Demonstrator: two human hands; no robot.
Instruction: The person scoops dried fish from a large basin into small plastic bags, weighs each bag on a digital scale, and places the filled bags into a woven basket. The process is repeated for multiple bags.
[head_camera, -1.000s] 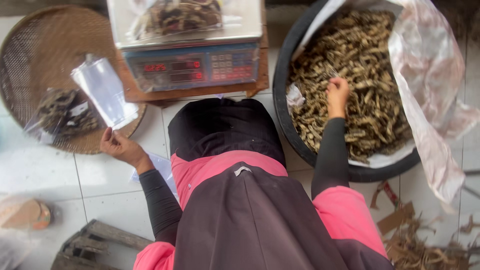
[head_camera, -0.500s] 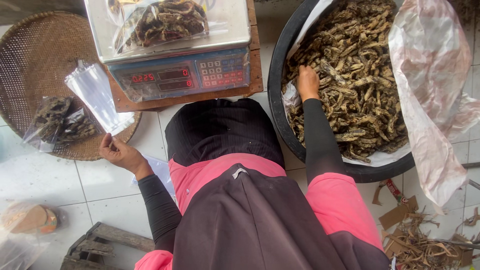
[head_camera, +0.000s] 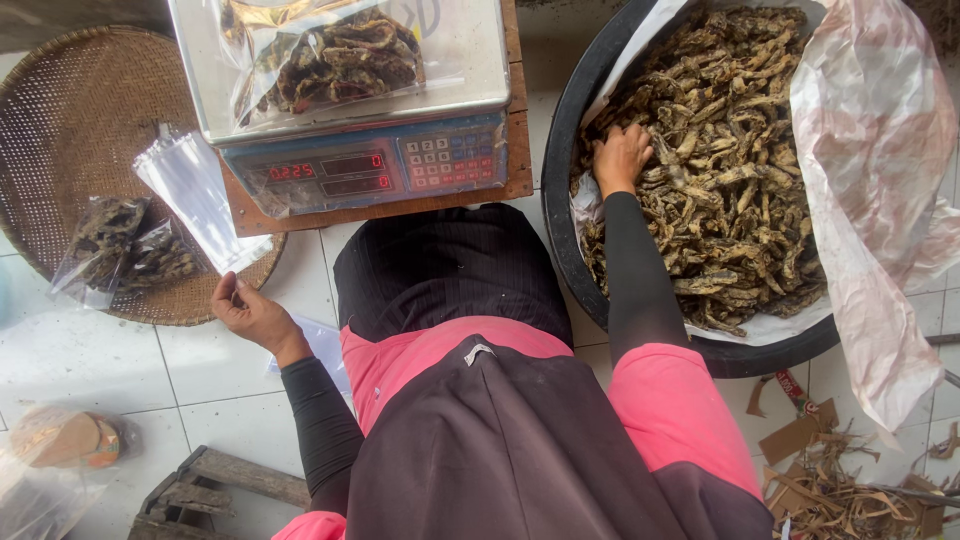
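At upper right of the frame the right hand (head_camera: 620, 158) is pressed palm-down into the dried fish (head_camera: 735, 150), fingers curled among the pieces just inside the left rim of the black tub (head_camera: 560, 235), whose plastic liner (head_camera: 870, 190) hangs over the right edge. At centre left the left hand (head_camera: 248, 312) pinches the lower end of a stack of clear bags (head_camera: 190, 195), which leans over the edge of the woven tray (head_camera: 60, 120), close beside the digital scale (head_camera: 365, 165) that carries a filled bag (head_camera: 335, 55). Bare white floor tiles (head_camera: 90, 360) lie open below the tray.
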